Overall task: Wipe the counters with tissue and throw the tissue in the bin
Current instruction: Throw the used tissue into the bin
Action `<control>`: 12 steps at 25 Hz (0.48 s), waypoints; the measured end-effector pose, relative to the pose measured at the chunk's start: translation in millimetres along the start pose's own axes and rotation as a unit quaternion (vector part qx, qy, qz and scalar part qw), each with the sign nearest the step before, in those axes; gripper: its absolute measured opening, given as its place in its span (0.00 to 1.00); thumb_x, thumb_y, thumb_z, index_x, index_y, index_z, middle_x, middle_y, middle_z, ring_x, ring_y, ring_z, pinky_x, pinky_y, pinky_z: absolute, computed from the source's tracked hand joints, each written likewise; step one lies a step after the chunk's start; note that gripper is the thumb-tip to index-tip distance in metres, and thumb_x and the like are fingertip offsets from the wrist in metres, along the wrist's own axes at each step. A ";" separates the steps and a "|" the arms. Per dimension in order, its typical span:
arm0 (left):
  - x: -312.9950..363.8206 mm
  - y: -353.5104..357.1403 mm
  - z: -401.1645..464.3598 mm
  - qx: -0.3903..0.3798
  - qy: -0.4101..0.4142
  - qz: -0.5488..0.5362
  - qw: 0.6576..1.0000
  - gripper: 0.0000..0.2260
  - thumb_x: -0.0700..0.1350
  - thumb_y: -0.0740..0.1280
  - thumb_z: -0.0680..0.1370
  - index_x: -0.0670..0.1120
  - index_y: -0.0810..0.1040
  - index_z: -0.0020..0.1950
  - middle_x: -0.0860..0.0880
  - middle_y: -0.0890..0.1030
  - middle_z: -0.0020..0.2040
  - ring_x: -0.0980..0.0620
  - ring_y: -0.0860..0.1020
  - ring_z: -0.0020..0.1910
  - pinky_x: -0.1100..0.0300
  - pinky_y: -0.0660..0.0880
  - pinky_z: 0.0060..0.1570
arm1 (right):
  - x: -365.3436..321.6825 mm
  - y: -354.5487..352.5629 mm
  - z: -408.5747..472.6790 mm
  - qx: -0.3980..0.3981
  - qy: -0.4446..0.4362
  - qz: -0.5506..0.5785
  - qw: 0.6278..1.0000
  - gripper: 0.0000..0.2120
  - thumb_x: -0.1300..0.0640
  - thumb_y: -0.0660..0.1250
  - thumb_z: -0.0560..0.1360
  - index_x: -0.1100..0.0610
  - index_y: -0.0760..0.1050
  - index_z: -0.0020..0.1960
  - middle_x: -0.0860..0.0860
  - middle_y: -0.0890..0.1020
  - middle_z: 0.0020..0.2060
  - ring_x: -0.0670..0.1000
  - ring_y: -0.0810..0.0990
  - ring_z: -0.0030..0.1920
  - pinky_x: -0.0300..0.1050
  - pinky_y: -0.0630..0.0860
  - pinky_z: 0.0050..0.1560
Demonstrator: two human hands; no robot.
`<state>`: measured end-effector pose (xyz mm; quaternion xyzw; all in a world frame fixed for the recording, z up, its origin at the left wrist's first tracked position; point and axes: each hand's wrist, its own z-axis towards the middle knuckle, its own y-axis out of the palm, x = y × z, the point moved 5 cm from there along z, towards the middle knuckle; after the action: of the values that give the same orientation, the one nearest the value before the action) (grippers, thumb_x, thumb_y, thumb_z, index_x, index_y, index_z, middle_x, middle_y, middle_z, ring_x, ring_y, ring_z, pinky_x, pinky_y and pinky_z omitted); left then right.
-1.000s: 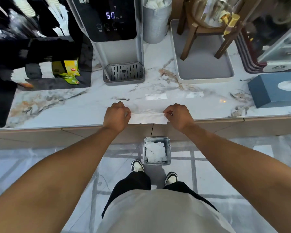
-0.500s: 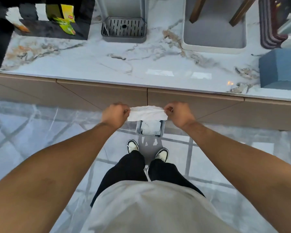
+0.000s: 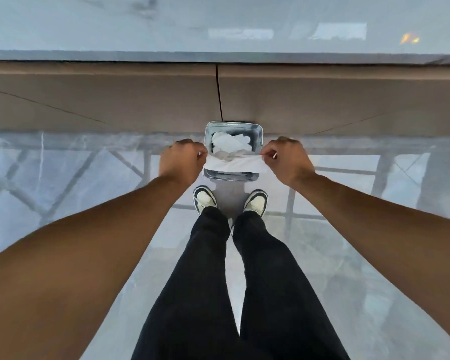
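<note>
White tissue [image 3: 234,165] stretched flat between both hands, pinched at each end, held over the bin [image 3: 259,136]. Bin: small grey rectangular, open top, on the floor against the cabinet front, crumpled white tissues inside. Counter [image 3: 115,27] pale marble, above, blurred.

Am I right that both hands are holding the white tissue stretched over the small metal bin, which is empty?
Not quite: the head view shows the small metal bin already holds crumpled white tissue. The left hand and right hand do hold the white tissue stretched over it.
</note>
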<state>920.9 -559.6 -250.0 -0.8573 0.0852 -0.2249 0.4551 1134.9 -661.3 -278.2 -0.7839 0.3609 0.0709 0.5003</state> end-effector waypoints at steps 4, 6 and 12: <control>-25.7 69.0 43.3 0.002 0.003 0.011 1.000 0.09 0.43 0.64 0.77 0.47 0.84 0.45 0.43 0.81 0.43 0.37 0.79 0.40 0.55 0.74 0.39 | 38.0 57.6 44.0 0.000 0.018 0.001 1.000 0.06 0.58 0.68 0.76 0.53 0.84 0.49 0.53 0.83 0.46 0.53 0.80 0.45 0.44 0.76 0.52; -37.4 105.5 71.8 0.010 0.005 0.008 1.000 0.08 0.42 0.64 0.76 0.47 0.83 0.42 0.45 0.80 0.40 0.38 0.77 0.38 0.56 0.71 0.37 | 56.5 85.0 72.0 0.015 0.027 0.014 0.999 0.07 0.59 0.68 0.76 0.53 0.84 0.50 0.53 0.82 0.47 0.52 0.80 0.45 0.43 0.76 0.51; -57.5 150.9 101.6 0.003 0.001 0.026 1.000 0.08 0.42 0.64 0.77 0.47 0.84 0.45 0.44 0.81 0.43 0.37 0.79 0.40 0.52 0.77 0.39 | 83.2 122.8 103.2 0.030 0.061 0.041 0.997 0.07 0.60 0.68 0.75 0.53 0.84 0.50 0.51 0.82 0.46 0.50 0.79 0.45 0.38 0.72 0.50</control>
<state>926.0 -550.3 -440.5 -0.8531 0.1068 -0.2142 0.4636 1143.2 -645.6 -458.0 -0.7558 0.4249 0.0322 0.4972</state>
